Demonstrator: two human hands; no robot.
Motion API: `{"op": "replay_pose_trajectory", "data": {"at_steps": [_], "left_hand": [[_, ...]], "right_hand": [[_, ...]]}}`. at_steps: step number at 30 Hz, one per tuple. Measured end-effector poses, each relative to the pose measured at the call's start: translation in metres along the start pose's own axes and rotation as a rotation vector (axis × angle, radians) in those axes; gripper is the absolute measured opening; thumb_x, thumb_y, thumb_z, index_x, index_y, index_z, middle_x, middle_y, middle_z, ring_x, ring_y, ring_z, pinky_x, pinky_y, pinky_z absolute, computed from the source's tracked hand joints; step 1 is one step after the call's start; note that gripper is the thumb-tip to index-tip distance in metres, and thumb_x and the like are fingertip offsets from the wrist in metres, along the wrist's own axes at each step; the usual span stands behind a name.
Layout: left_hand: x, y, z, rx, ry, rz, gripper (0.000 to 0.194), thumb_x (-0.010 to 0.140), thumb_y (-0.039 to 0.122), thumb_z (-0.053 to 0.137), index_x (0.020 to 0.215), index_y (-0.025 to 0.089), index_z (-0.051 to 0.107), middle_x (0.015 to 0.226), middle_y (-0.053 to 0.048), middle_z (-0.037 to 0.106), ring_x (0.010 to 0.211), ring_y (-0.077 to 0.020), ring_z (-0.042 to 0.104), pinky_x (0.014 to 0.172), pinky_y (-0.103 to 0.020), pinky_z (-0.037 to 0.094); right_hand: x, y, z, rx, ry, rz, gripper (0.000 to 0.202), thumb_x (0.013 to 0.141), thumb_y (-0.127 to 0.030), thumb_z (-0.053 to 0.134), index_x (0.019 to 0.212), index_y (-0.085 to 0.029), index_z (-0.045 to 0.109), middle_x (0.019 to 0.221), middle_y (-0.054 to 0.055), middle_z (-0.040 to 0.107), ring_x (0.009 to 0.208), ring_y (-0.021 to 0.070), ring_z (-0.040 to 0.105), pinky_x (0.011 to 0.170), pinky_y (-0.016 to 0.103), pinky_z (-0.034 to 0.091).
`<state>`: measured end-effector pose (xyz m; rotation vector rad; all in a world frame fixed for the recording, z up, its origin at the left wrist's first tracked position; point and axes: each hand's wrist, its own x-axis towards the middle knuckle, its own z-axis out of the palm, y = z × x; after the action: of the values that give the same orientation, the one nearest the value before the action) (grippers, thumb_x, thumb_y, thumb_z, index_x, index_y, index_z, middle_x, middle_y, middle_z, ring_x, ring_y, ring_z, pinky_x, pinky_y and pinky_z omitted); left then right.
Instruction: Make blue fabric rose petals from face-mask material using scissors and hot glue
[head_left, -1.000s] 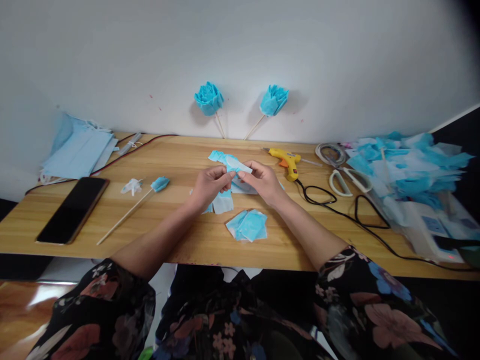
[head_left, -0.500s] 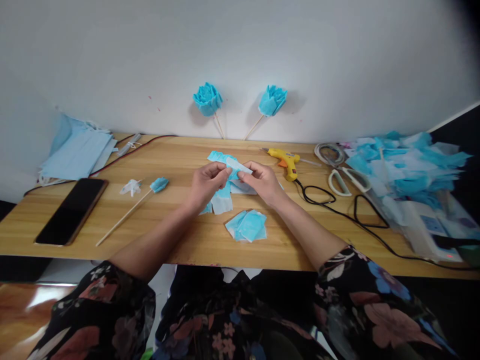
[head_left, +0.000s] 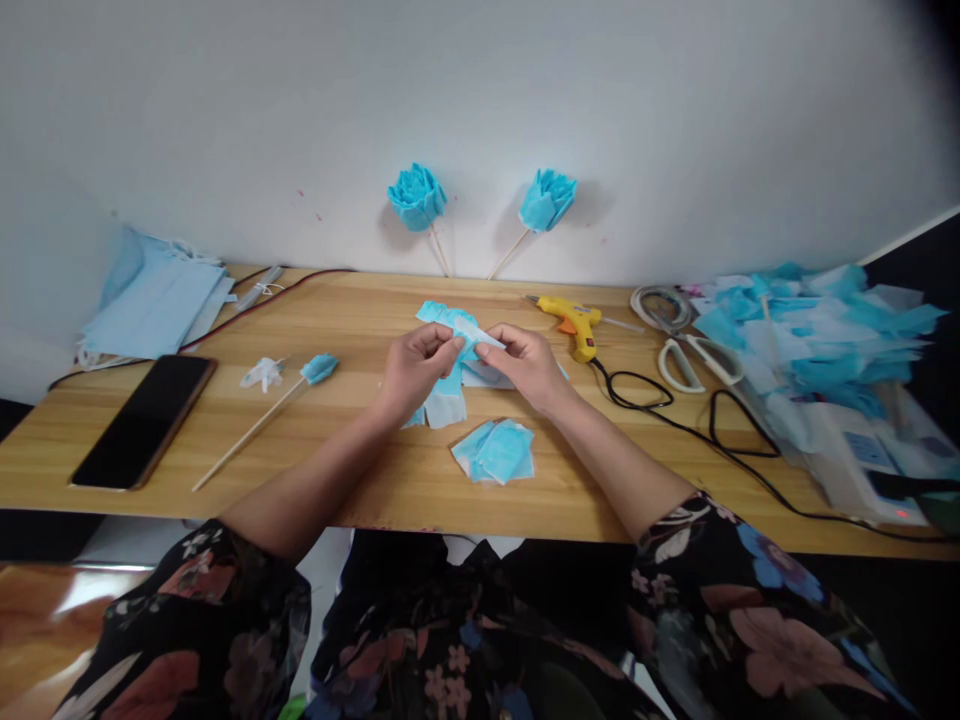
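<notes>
My left hand [head_left: 421,368] and my right hand [head_left: 526,368] pinch one small blue-and-white piece of mask fabric [head_left: 471,335] between thumbs and fingers, just above the table. More cut fabric pieces [head_left: 445,405] lie beneath and behind my hands, partly hidden by them. Nearer to me rests a small stack of blue fabric squares [head_left: 496,452]. On the left a wooden stick [head_left: 247,433] carries a small blue bud [head_left: 319,369] at its far end. Two blue fabric flowers [head_left: 417,197] on sticks lean against the wall.
A yellow glue gun [head_left: 574,322] lies right of my hands, its black cord [head_left: 694,430] trailing rightward. Beyond are white-handled scissors [head_left: 697,362], a heap of blue scraps [head_left: 817,325] and a white device [head_left: 855,460]. At left are a phone [head_left: 142,422] and stacked masks [head_left: 154,300].
Both hands keep their pinch on the fabric piece, almost still. The whole view has shifted very slightly.
</notes>
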<state>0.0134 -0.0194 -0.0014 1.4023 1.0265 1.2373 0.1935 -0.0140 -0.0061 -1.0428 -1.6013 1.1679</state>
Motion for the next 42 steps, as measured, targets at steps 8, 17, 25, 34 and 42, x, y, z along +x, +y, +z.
{"op": "replay_pose_trajectory", "data": {"at_steps": [8, 17, 25, 34, 42], "left_hand": [[-0.0006, -0.0001, 0.0003, -0.031, -0.059, 0.008, 0.037, 0.085, 0.047, 0.068, 0.065, 0.018, 0.054, 0.051, 0.004, 0.049, 0.048, -0.0069, 0.039, 0.050, -0.023, 0.032], [-0.0008, 0.0010, 0.0013, -0.035, -0.102, -0.059, 0.034, 0.077, 0.048, 0.074, 0.072, 0.018, 0.060, 0.050, 0.005, 0.047, 0.047, -0.0070, 0.037, 0.048, -0.023, 0.027], [-0.0012, 0.0014, 0.0013, -0.048, -0.078, -0.080, 0.032, 0.078, 0.044, 0.073, 0.068, 0.018, 0.057, 0.051, 0.006, 0.043, 0.047, -0.0059, 0.033, 0.047, -0.023, 0.023], [-0.0015, 0.0041, 0.0018, -0.051, -0.074, -0.075, 0.034, 0.078, 0.045, 0.074, 0.068, 0.018, 0.056, 0.052, 0.006, 0.043, 0.047, -0.0061, 0.034, 0.048, -0.023, 0.022], [-0.0017, 0.0029, 0.0008, -0.002, -0.116, -0.067, 0.035, 0.079, 0.047, 0.071, 0.069, 0.017, 0.056, 0.051, 0.006, 0.043, 0.049, -0.0065, 0.035, 0.049, -0.022, 0.025]], "right_hand": [[0.0001, -0.0013, -0.0008, -0.053, 0.048, -0.029, 0.028, 0.082, -0.045, 0.067, 0.072, -0.020, 0.060, 0.066, -0.003, 0.049, 0.062, 0.0113, 0.040, 0.059, 0.027, 0.031], [0.0006, 0.0016, -0.0014, -0.074, 0.044, -0.041, 0.028, 0.082, -0.046, 0.066, 0.073, -0.020, 0.060, 0.066, -0.003, 0.048, 0.062, 0.0115, 0.038, 0.058, 0.027, 0.029], [-0.0012, 0.0028, 0.0003, -0.010, 0.000, -0.007, 0.029, 0.084, -0.048, 0.067, 0.077, -0.020, 0.063, 0.067, -0.004, 0.048, 0.061, 0.0105, 0.037, 0.056, 0.026, 0.028], [0.0003, 0.0011, 0.0021, 0.021, 0.015, -0.004, 0.030, 0.080, -0.049, 0.071, 0.082, -0.020, 0.064, 0.075, -0.002, 0.058, 0.067, 0.0119, 0.046, 0.062, 0.026, 0.035], [0.0012, 0.0052, 0.0009, 0.003, 0.030, -0.019, 0.025, 0.082, -0.044, 0.068, 0.082, -0.019, 0.063, 0.073, -0.003, 0.054, 0.064, 0.0104, 0.043, 0.059, 0.025, 0.032]]}}
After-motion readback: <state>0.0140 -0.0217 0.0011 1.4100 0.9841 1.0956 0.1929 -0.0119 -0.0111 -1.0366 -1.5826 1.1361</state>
